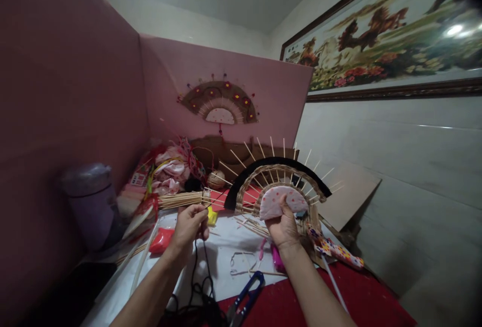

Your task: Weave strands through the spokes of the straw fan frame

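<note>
My right hand grips a half-round fan by its white, pink-dotted centre, thumb across the front. Thin sticks radiate from that centre, with bands of tan cord and an outer black band woven across them. Bare stick ends stick out past the black band. At the fan's left, my left hand pinches black yarn between closed fingertips. One strand runs up from these fingers toward the fan's left end. Below the hand the yarn hangs down into a loose black tangle at the table's front.
Blue-handled thread snips lie at the front. A red packet, a bundle of sticks and a purple-lidded container stand or lie leftward. A twine ball sits behind. A finished-looking fan hangs on the pink panel.
</note>
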Action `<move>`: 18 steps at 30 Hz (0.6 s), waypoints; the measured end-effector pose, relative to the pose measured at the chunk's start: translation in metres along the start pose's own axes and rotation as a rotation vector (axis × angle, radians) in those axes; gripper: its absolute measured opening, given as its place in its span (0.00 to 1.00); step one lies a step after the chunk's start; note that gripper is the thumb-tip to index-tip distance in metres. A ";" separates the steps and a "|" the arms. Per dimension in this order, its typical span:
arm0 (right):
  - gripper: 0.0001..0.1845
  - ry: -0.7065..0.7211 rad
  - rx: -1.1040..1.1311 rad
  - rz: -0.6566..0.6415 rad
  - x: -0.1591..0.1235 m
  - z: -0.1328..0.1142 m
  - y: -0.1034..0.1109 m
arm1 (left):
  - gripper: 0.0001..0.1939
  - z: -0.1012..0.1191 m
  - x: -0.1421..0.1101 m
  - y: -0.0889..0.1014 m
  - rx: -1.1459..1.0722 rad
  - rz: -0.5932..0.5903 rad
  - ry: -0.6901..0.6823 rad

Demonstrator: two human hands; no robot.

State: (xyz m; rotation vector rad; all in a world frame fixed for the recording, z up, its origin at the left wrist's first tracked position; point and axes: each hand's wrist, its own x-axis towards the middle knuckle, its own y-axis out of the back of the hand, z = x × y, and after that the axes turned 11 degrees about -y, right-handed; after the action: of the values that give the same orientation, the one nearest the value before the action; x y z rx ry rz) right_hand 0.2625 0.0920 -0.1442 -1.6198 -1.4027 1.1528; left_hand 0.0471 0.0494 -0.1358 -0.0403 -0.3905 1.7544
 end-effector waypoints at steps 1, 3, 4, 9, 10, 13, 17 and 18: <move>0.15 0.004 -0.003 0.000 0.000 0.000 0.000 | 0.15 0.000 0.000 0.000 -0.001 0.011 0.003; 0.15 0.015 -0.011 0.007 0.002 -0.001 0.002 | 0.16 0.000 0.001 0.002 0.003 0.046 -0.006; 0.16 0.021 -0.019 0.011 0.003 -0.001 0.003 | 0.16 -0.001 0.002 0.003 0.008 0.068 -0.013; 0.16 0.060 -0.095 0.050 0.008 -0.005 0.009 | 0.15 -0.003 0.005 0.006 0.079 0.139 -0.055; 0.16 0.071 -0.107 0.059 0.009 -0.006 0.010 | 0.15 -0.004 0.005 0.006 0.095 0.146 -0.066; 0.16 0.088 -0.131 0.068 0.011 -0.008 0.013 | 0.15 -0.006 0.005 0.007 0.183 0.171 -0.152; 0.16 0.108 -0.167 0.047 0.013 -0.009 0.016 | 0.13 -0.008 0.006 0.011 0.372 0.183 -0.338; 0.15 0.127 -0.179 0.034 0.014 -0.010 0.016 | 0.13 -0.008 0.007 0.012 0.412 0.180 -0.374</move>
State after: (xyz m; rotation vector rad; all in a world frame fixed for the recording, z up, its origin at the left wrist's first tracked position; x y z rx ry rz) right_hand 0.2778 0.1034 -0.1581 -1.8150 -1.4339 0.9469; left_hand 0.0357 0.0554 -0.1452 0.5691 -0.2916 1.9934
